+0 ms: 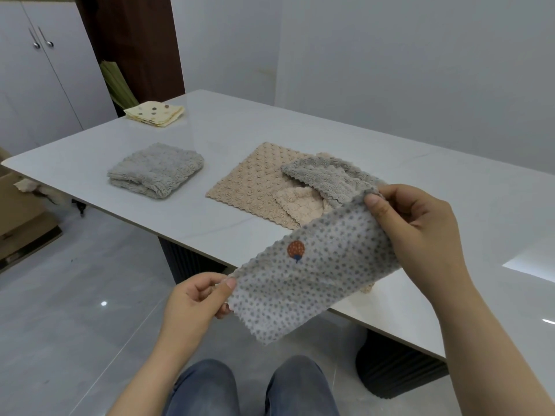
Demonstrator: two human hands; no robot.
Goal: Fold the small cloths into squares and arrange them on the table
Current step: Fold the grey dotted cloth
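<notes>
Dotted grey cloth (312, 274), with a small orange motif, hangs in the air across the near edge of the bench (300, 124). Its lower end is out over the floor and its upper end is above the bench.

The left hand (195, 298) pinches the lower end between thumb and curled fingers (229, 283). The right hand (420, 223) pinches the upper end the same way. The cloth is stretched into a long band; I cannot tell whether it is already doubled.

**Risks**
- **Dropping:** Both grips are on the very edge of the fabric, so a loosened left pinch would likely drop that end toward the floor rather than onto the bench.
- **Uneven fold:** Folding in mid-air with the long side slack could leave the scalloped edges out of line, giving an uneven shape rather than a square.
- **Disturbing the pile:** Just beyond the right hand, a loose grey cloth (327, 175) lies on a spread beige cloth (255, 181). Setting down there would rumple that pile.

The folded grey cloth (156, 171) near the left end and the folded cream spotted cloth (154, 114) at the far left corner lie well apart from this.
</notes>
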